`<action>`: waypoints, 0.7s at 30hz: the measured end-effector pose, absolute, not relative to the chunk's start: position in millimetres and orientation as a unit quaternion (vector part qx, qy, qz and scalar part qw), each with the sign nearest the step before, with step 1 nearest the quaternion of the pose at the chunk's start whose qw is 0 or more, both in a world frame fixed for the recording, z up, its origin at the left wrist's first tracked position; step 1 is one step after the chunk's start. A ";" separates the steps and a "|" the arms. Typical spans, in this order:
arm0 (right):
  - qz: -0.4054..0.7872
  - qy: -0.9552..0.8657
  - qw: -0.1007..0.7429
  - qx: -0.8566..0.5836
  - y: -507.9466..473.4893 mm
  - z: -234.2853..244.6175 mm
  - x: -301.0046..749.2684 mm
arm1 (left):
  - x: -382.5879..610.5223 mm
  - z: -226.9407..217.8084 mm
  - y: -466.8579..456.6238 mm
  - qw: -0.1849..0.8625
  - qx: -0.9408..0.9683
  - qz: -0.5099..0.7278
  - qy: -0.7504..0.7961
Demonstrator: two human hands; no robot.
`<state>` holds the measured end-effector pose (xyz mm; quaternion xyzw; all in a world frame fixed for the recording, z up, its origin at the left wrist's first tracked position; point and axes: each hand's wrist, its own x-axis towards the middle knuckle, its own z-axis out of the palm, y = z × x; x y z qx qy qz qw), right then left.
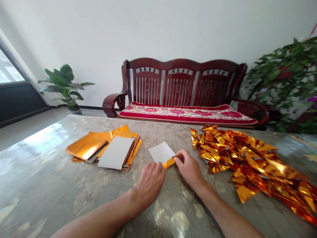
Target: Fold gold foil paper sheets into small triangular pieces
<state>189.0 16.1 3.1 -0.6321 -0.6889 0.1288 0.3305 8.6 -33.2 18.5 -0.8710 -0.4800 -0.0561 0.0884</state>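
Observation:
A sheet of gold foil paper (161,152) lies white side up on the table, its near edge turned over so a gold strip shows. At the left end of that strip my left hand (151,180) is closed, fingers curled and knuckles up. My right hand (189,167) pinches the strip's right end between thumb and fingers. To the left is a loose stack of gold foil sheets (89,145), with a white-side-up sheet (116,152) on top. A heap of folded gold foil pieces (247,158) spreads to the right of my right hand.
The table (81,205) has a glossy patterned cover. Beyond it stands a dark red wooden bench (178,86) with a red floral cushion (188,113). A potted plant (65,86) is at the back left, leafy greenery (289,72) at the right. Clear plastic (292,143) lies near the right edge.

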 end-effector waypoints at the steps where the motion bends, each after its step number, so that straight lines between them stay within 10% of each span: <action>1: 0.137 -0.681 0.365 -0.620 16.6 1.6 188.8 | 7.4 18.9 -31.3 0.070 -0.870 -0.078 -0.483; 6: 0.038 -0.715 0.482 -0.505 9.3 1.1 183.9 | -0.6 20.2 -22.8 0.042 -0.840 -0.297 -0.452; 21: -0.032 -0.801 0.468 -0.371 -0.9 13.2 178.3 | -9.1 16.7 -5.4 -0.126 -0.735 -0.575 -0.337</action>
